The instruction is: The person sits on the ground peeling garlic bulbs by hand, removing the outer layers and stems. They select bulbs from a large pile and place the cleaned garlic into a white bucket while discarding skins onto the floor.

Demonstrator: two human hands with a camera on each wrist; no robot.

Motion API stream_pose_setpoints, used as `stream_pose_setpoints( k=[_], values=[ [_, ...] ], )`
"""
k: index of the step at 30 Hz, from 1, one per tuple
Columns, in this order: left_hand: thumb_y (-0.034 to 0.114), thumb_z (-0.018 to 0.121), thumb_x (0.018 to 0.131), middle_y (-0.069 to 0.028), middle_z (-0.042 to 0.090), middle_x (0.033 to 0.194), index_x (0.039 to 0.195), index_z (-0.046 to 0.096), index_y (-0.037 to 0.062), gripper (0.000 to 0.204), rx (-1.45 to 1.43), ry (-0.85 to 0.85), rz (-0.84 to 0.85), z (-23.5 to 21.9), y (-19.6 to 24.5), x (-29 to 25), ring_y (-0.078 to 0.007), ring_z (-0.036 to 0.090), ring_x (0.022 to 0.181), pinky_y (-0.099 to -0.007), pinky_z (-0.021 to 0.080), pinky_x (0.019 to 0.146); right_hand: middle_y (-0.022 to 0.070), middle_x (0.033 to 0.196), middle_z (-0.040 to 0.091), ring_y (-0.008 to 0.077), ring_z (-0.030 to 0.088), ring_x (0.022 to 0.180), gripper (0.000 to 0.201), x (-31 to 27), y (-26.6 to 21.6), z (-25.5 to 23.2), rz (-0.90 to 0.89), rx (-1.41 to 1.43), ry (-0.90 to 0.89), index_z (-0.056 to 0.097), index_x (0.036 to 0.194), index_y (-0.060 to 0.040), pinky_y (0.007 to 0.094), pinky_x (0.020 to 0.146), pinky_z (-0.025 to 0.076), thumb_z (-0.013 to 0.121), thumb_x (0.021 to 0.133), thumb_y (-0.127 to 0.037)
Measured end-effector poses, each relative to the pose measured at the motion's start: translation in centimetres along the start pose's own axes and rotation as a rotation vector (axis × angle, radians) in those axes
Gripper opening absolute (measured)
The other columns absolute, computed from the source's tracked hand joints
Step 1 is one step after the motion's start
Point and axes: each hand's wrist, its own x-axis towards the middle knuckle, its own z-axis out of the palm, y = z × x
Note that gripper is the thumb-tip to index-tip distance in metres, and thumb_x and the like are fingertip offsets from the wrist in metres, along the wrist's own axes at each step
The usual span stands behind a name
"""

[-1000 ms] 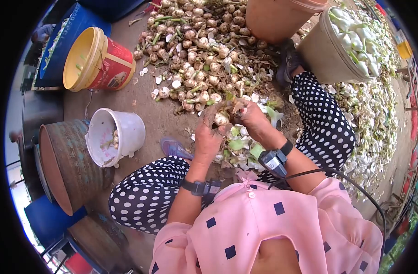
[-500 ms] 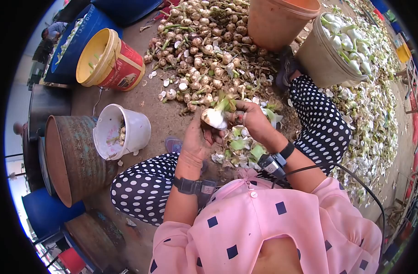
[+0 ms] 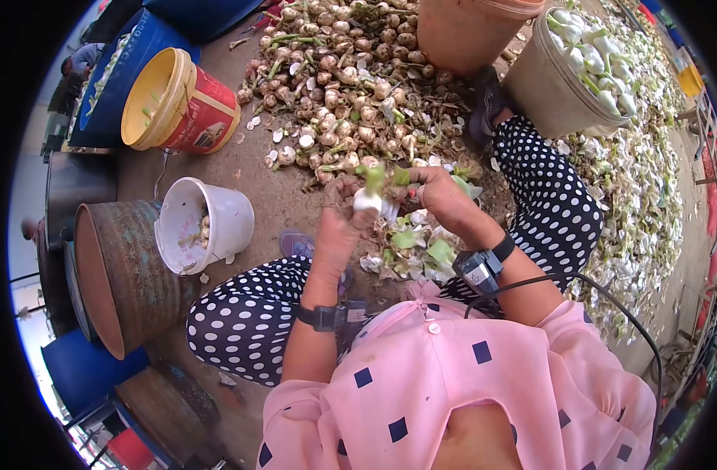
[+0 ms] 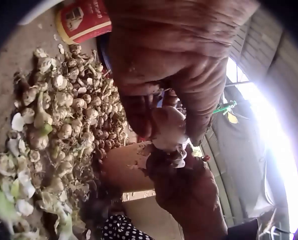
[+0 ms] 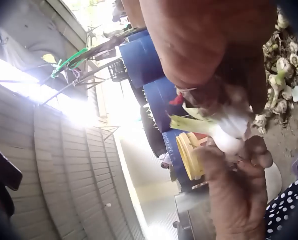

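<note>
Between the two hands is a white garlic bulb (image 3: 367, 201) with a short green stem, blurred in the head view. The left hand (image 3: 339, 221) grips the bulb from the left, its fingers curled round it; in the left wrist view the bulb (image 4: 169, 127) sits between thumb and fingers. The right hand (image 3: 446, 205) pinches leafy outer skin at the bulb's right side. In the right wrist view the bulb (image 5: 226, 140) shows smooth and white, its cut green stem pointing left, with loose skin under the right fingers.
A heap of unpeeled bulbs (image 3: 351, 102) lies ahead. Peelings (image 3: 409, 247) lie below the hands. A white bucket (image 3: 229, 223) and a yellow bucket (image 3: 210, 113) stand left. At right are an orange bucket (image 3: 460, 35) and a pail (image 3: 539, 86) of white bulbs.
The bulb has gone from dirty and brown to mostly white. Since half a second ago it has turned stem upward, and the left hand has shifted slightly up and right.
</note>
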Motion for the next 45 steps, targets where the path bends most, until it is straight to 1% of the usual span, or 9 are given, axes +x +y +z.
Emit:
stream_pose_setpoints(
  k=[6, 10, 13, 20, 24, 26, 32, 42, 45],
  values=[
    [0.008, 0.073, 0.072, -0.0031, 0.061, 0.098, 0.104, 0.058, 0.0027, 0.035, -0.496, -0.039, 0.084, -0.4, 0.7, 0.2, -0.0125, 0.056, 0.09, -0.0287, 0.047, 0.083, 0.0005, 0.08, 0.063, 0.0097, 0.058, 0.067, 0.013, -0.6, 0.1, 0.3, 0.12, 0.408, -0.025, 0.064, 0.095, -0.0044, 0.0265, 0.061, 0.049, 0.058, 0.085, -0.01],
    [0.003, 0.065, 0.078, -0.0067, 0.063, 0.094, 0.106, 0.057, 0.0034, 0.029, 0.18, 0.107, 0.13, -1.8, -2.0, 0.5, -0.0168, 0.062, 0.084, -0.0271, 0.053, 0.072, 0.0021, 0.084, 0.064, 0.01, 0.06, 0.075, 0.016, 0.3, 0.6, 0.9, -0.028, 0.125, 0.026, 0.062, 0.097, -0.0034, 0.0252, 0.064, 0.049, 0.06, 0.086, -0.014],
    [0.011, 0.062, 0.083, -0.0097, 0.062, 0.102, 0.107, 0.056, 0.0045, 0.025, -0.736, 0.017, -0.084, -0.4, -0.9, -0.2, -0.0212, 0.062, 0.09, -0.0363, 0.057, 0.071, 0.0057, 0.092, 0.063, 0.0144, 0.062, 0.085, 0.015, 0.2, -0.1, 1.0, -0.01, 0.547, 0.029, 0.06, 0.098, -0.0001, 0.029, 0.073, 0.052, 0.059, 0.084, -0.007],
    [0.025, 0.049, 0.09, -0.0182, 0.054, 0.118, 0.113, 0.051, 0.0085, 0.028, -1.154, -0.004, -0.014, -1.9, -1.2, 0.6, -0.0351, 0.057, 0.105, -0.039, 0.057, 0.078, 0.0131, 0.1, 0.062, 0.0241, 0.06, 0.095, 0.032, -2.6, -0.8, -2.6, -0.135, 1.116, -0.176, 0.058, 0.1, 0.0028, 0.0388, 0.091, 0.047, 0.068, 0.072, -0.01],
    [0.007, 0.06, 0.084, -0.0065, 0.059, 0.102, 0.103, 0.058, 0.0062, 0.019, -0.523, 0.085, 0.014, -1.9, -1.3, 0.4, -0.0192, 0.06, 0.091, -0.0289, 0.055, 0.071, 0.0102, 0.092, 0.066, 0.0264, 0.064, 0.081, 0.039, -2.5, -0.2, -3.3, 0.045, -1.619, -0.285, 0.062, 0.107, -0.012, 0.0336, 0.07, 0.05, 0.071, 0.072, -0.026],
    [0.001, 0.065, 0.079, -0.0003, 0.058, 0.091, 0.097, 0.059, 0.0062, 0.02, -0.479, 0.054, 0.143, -0.2, -0.2, 0.5, -0.0107, 0.057, 0.081, -0.0238, 0.051, 0.067, 0.01, 0.093, 0.065, 0.0289, 0.063, 0.082, 0.037, -2.4, -0.2, -2.7, -0.141, -1.129, 0.126, 0.063, 0.107, -0.0142, 0.0356, 0.071, 0.05, 0.07, 0.072, -0.024],
    [-0.009, 0.063, 0.072, -0.0036, 0.057, 0.1, 0.094, 0.062, -0.0008, 0.024, -0.132, 0.053, 0.127, 1.4, 0.3, -0.1, -0.013, 0.056, 0.092, -0.0257, 0.048, 0.077, 0.0125, 0.086, 0.064, 0.0267, 0.062, 0.074, 0.025, -1.7, -2.9, 1.5, -0.783, -1.057, 0.078, 0.063, 0.097, -0.0071, 0.0307, 0.065, 0.049, 0.067, 0.073, -0.014],
    [0.007, 0.071, 0.075, -0.0039, 0.063, 0.098, 0.102, 0.062, 0.0041, 0.029, -0.629, 0.0, 0.064, 0.1, -0.3, -0.5, -0.0143, 0.06, 0.087, -0.0264, 0.05, 0.076, 0.01, 0.102, 0.061, 0.0208, 0.061, 0.09, 0.029, -2.4, -3.1, -1.2, -0.178, 0.703, 0.009, 0.055, 0.108, -0.0013, 0.0367, 0.08, 0.051, 0.061, 0.08, -0.01],
    [0.006, 0.069, 0.076, -0.0035, 0.063, 0.096, 0.102, 0.062, 0.0048, 0.027, -0.747, 0.051, 0.016, -0.4, -0.7, -0.3, -0.014, 0.06, 0.087, -0.0282, 0.05, 0.078, 0.0112, 0.088, 0.06, 0.0239, 0.061, 0.081, 0.048, -3.5, -2.1, -4.5, -0.092, 0.559, -0.148, 0.051, 0.114, -0.0044, 0.0383, 0.07, 0.052, 0.069, 0.074, -0.025]
  ],
)
